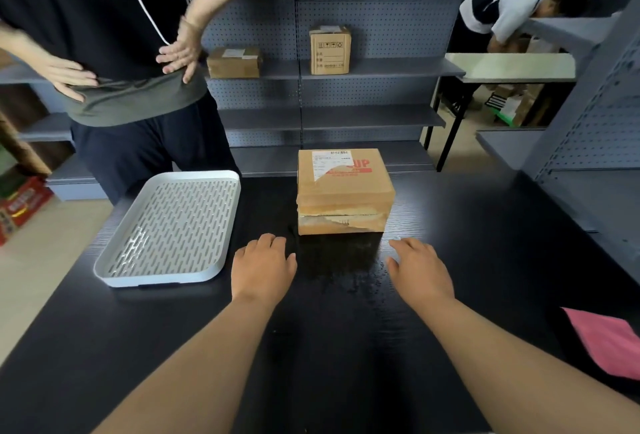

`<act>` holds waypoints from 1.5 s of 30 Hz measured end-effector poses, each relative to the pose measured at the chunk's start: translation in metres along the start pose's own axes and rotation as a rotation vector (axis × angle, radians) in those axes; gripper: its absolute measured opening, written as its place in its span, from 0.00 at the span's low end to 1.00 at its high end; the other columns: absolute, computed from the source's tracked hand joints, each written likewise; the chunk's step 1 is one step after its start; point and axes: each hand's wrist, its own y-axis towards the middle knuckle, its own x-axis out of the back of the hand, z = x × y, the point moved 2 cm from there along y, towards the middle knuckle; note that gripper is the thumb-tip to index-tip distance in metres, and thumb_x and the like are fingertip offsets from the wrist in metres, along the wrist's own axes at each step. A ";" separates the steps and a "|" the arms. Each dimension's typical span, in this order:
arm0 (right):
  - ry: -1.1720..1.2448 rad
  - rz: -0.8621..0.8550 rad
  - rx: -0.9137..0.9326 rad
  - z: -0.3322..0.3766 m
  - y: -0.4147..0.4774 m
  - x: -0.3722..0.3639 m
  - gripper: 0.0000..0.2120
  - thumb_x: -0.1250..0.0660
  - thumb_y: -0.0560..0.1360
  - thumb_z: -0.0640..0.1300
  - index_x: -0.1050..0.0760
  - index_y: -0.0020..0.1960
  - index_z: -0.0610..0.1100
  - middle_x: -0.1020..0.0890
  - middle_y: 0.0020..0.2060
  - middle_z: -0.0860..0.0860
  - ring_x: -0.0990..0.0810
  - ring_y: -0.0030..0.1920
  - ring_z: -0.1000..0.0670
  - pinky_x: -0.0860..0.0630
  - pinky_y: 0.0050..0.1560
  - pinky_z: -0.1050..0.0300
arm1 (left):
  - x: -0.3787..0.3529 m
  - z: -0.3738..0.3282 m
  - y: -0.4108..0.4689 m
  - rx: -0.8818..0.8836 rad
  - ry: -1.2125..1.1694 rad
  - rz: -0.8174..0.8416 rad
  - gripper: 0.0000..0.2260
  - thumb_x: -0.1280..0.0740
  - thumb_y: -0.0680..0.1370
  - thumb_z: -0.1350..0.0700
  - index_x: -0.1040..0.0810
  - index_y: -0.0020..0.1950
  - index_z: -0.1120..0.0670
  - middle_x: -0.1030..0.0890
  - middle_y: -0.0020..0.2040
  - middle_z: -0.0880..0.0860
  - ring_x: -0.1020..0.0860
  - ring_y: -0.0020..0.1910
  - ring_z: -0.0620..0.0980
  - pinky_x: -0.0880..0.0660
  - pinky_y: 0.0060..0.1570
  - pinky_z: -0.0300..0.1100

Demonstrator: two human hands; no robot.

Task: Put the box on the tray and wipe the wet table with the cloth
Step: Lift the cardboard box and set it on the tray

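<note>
A brown cardboard box (344,191) with a white label and red print stands on the dark table (485,232), its lower front torn and damp. A patch of water (341,267) glistens on the table just in front of it. My left hand (263,265) hovers near the box's front left corner, fingers apart and holding nothing. My right hand (420,269) hovers near the front right corner, also open and apart from the box. A white slotted tray (169,231) lies to the left of the box. A pink cloth (607,342) lies at the table's right edge.
A person in dark clothes (114,52) stands behind the tray, at the table's far left side. Grey pegboard shelves (346,70) behind hold two more cardboard boxes. Another person (512,7) bends over a table at the back right. Grey shelving (588,142) borders the right side.
</note>
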 end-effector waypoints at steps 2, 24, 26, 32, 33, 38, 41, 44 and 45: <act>0.004 -0.004 0.000 -0.001 0.009 0.002 0.21 0.43 0.81 0.50 0.34 0.73 0.48 0.29 0.69 0.50 0.32 0.70 0.48 0.30 0.65 0.54 | 0.000 -0.002 0.010 -0.005 -0.005 0.000 0.20 0.45 0.81 0.46 0.31 0.70 0.51 0.28 0.68 0.50 0.27 0.66 0.51 0.31 0.63 0.46; 0.443 0.056 -0.309 0.000 0.172 0.002 0.25 0.42 0.81 0.48 0.40 0.76 0.43 0.32 0.72 0.45 0.32 0.70 0.42 0.32 0.66 0.48 | -0.002 -0.027 0.186 0.362 -0.624 0.203 0.26 0.43 0.81 0.47 0.40 0.77 0.55 0.34 0.74 0.57 0.32 0.70 0.56 0.30 0.61 0.47; 0.503 0.119 -0.352 -0.004 0.182 0.001 0.27 0.43 0.81 0.48 0.44 0.77 0.43 0.35 0.74 0.45 0.33 0.72 0.43 0.33 0.68 0.49 | -0.005 -0.031 0.193 0.421 -0.661 0.232 0.25 0.43 0.81 0.47 0.40 0.77 0.55 0.33 0.73 0.55 0.31 0.69 0.55 0.30 0.61 0.46; 0.661 0.210 -0.425 -0.013 0.200 -0.006 0.19 0.45 0.81 0.49 0.29 0.68 0.41 0.24 0.64 0.43 0.26 0.58 0.45 0.29 0.60 0.50 | -0.016 -0.037 0.206 0.533 -0.796 0.275 0.18 0.44 0.81 0.49 0.25 0.63 0.59 0.23 0.53 0.56 0.25 0.47 0.52 0.28 0.47 0.46; 0.711 0.215 -0.427 -0.013 0.201 -0.009 0.18 0.45 0.82 0.49 0.27 0.65 0.41 0.22 0.61 0.44 0.26 0.54 0.46 0.29 0.58 0.50 | -0.018 -0.038 0.207 0.548 -0.833 0.277 0.18 0.44 0.81 0.49 0.25 0.61 0.59 0.23 0.51 0.56 0.25 0.47 0.52 0.28 0.47 0.46; 0.845 0.200 -0.455 -0.015 0.197 -0.012 0.17 0.45 0.82 0.51 0.26 0.63 0.43 0.22 0.53 0.48 0.26 0.54 0.47 0.27 0.61 0.48 | -0.014 -0.041 0.201 0.616 -0.944 0.271 0.15 0.43 0.80 0.49 0.25 0.58 0.58 0.23 0.47 0.54 0.25 0.45 0.52 0.31 0.37 0.42; 0.869 0.159 -0.440 -0.018 0.191 -0.008 0.17 0.44 0.81 0.52 0.26 0.62 0.43 0.21 0.55 0.48 0.24 0.54 0.47 0.25 0.59 0.49 | -0.007 -0.044 0.193 0.616 -0.963 0.204 0.15 0.43 0.80 0.50 0.25 0.59 0.57 0.26 0.41 0.50 0.27 0.44 0.50 0.31 0.39 0.43; 0.931 0.098 -0.416 -0.019 0.182 0.001 0.15 0.42 0.81 0.51 0.28 0.63 0.43 0.23 0.52 0.50 0.26 0.52 0.48 0.28 0.52 0.53 | 0.005 -0.048 0.183 0.601 -0.981 0.116 0.16 0.42 0.81 0.50 0.26 0.65 0.56 0.26 0.45 0.49 0.27 0.48 0.50 0.29 0.47 0.44; 0.944 0.078 -0.406 -0.019 0.179 0.005 0.15 0.42 0.81 0.51 0.29 0.63 0.44 0.24 0.52 0.50 0.27 0.52 0.49 0.29 0.51 0.54 | 0.009 -0.049 0.179 0.596 -0.991 0.084 0.17 0.42 0.81 0.50 0.27 0.66 0.56 0.26 0.48 0.49 0.27 0.49 0.49 0.29 0.47 0.44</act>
